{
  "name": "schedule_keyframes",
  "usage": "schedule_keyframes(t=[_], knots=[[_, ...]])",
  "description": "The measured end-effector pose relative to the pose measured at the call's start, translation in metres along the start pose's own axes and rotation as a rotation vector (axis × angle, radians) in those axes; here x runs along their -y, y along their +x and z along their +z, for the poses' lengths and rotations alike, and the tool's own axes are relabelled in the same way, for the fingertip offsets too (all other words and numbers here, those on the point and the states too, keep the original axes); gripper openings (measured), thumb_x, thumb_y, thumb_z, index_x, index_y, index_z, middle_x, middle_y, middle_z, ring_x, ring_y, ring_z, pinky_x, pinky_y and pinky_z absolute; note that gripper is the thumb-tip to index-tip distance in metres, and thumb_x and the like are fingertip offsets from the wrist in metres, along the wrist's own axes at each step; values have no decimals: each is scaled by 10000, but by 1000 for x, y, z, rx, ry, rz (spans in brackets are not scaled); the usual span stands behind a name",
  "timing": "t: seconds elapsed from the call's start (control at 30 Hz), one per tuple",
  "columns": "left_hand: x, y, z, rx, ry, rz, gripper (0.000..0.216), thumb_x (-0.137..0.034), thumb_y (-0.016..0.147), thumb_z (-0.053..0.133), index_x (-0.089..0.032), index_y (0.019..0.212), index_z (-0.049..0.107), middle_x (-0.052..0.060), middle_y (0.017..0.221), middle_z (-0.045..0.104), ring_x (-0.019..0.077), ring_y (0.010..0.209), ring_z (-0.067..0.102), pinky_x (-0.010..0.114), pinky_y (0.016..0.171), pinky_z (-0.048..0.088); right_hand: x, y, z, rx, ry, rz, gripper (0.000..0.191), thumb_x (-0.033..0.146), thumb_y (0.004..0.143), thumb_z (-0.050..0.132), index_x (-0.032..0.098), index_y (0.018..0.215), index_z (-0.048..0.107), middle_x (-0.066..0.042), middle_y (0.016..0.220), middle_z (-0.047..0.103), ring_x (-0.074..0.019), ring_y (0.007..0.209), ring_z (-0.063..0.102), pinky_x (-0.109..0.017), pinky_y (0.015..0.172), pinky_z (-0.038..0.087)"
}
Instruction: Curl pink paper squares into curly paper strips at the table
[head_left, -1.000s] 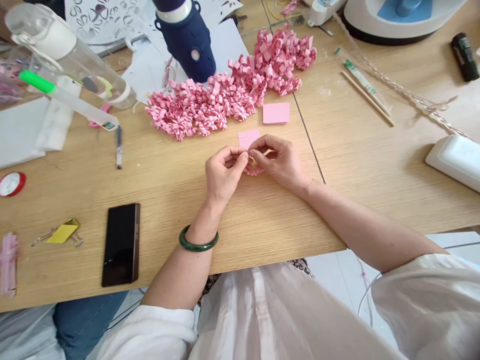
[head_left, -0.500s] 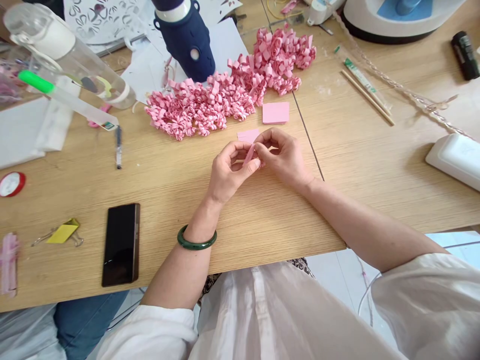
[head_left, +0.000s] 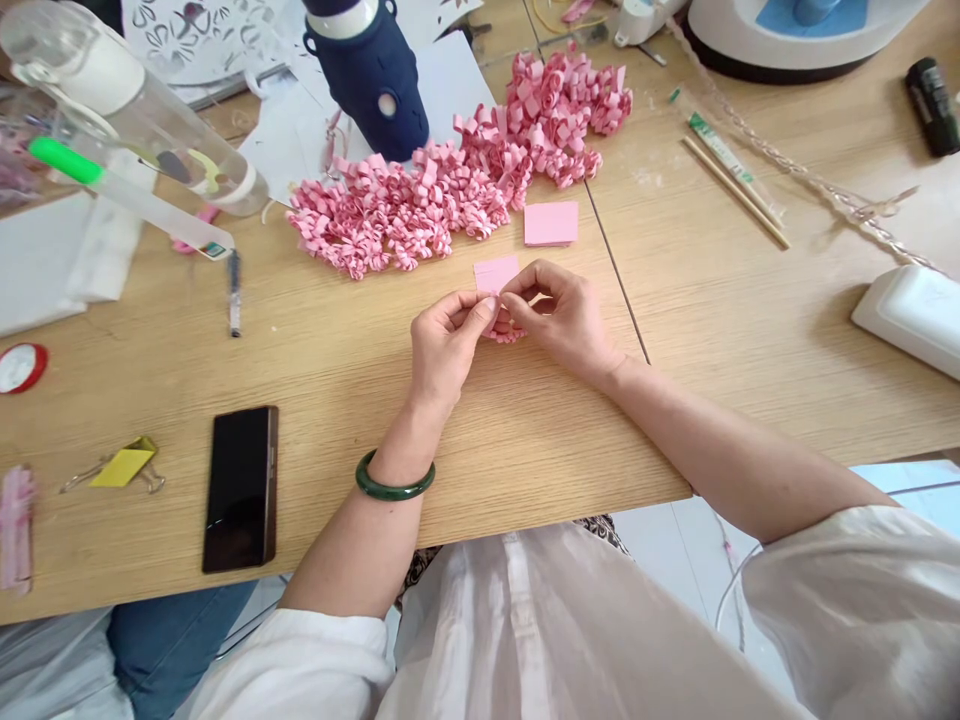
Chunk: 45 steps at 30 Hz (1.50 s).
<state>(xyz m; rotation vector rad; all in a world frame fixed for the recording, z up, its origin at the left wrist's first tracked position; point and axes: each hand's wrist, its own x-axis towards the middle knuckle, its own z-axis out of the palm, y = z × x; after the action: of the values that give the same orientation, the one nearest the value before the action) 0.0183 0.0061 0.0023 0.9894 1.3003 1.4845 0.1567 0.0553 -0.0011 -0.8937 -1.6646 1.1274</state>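
Observation:
My left hand (head_left: pixel 442 345), with a green bangle (head_left: pixel 394 477) on its wrist, is closed in a pinch of thumb and forefinger. My right hand (head_left: pixel 561 318) pinches close beside it, the fingertips of both nearly meeting. Between them is a narrow pink paper strip (head_left: pixel 496 297), mostly hidden by the fingers. Small pink paper loops (head_left: pixel 507 336) show just under the fingertips. Just beyond lies a pink paper piece with cut slits (head_left: pixel 495 272). Farther off sit a stack of pink paper rectangles (head_left: pixel 551 224) and a long heap of curled pink paper flowers (head_left: pixel 420 210).
A dark blue bottle (head_left: pixel 367 85) stands behind the flowers; a clear bottle (head_left: pixel 180 130) is at left. A phone (head_left: pixel 240 490), a yellow binder clip (head_left: pixel 124 465) and red-rimmed tape (head_left: pixel 22 368) lie at left. Wooden sticks (head_left: pixel 735 192) and a white box (head_left: pixel 911 315) are at right.
My left hand has shifted slightly left and turned, its thumb now up against the forefinger. The strip that stood out between my hands is now mostly covered, and the loops below show more.

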Motion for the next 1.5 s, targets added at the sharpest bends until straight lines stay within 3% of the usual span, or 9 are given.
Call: schedule_keyframes(t=[0.1,0.47,0.8,1.03,1.23,1.5], knots=[[-2,0,1,22,-38,-39,332,-456,718,857,-164,809,726,1,674,714,147,640,716,275,649,619,-1,0,0,-5,-7,-14,172,264,897,687,169,790,591,-19,774,672,-122,705,627,-280,650,551],[1,1,1,-33,-17,26,312,-431,754,829,-176,688,662,-16,600,675,129,562,676,245,568,579,6,0,-1,45,63,1,102,210,896,645,138,828,670,-30,819,714,-112,729,650,-239,641,550],[3,-1,-2,-48,150,112,279,-446,800,791,-180,799,706,21,732,751,144,654,726,244,630,593,3,0,1,37,50,43,55,205,867,652,161,840,633,-18,803,689,-114,723,639,-240,630,545],[0,-4,1,-23,109,55,299,-451,782,806,-163,791,724,1,642,703,138,571,696,253,560,609,1,-1,-2,21,-96,-33,109,198,865,662,193,795,579,-13,775,651,-138,709,608,-303,671,559],[0,-3,6,-73,32,-49,265,-396,738,831,-153,744,726,-24,572,658,118,487,649,246,512,597,0,-1,-5,46,-245,-98,167,157,845,666,212,748,542,-19,754,610,-158,697,575,-335,685,556],[5,-2,3,-117,46,-20,210,-362,739,823,-173,724,732,-16,600,672,121,520,653,235,505,577,0,1,-10,145,-413,-294,140,142,927,554,198,802,577,-47,852,613,-166,768,584,-318,721,494]])
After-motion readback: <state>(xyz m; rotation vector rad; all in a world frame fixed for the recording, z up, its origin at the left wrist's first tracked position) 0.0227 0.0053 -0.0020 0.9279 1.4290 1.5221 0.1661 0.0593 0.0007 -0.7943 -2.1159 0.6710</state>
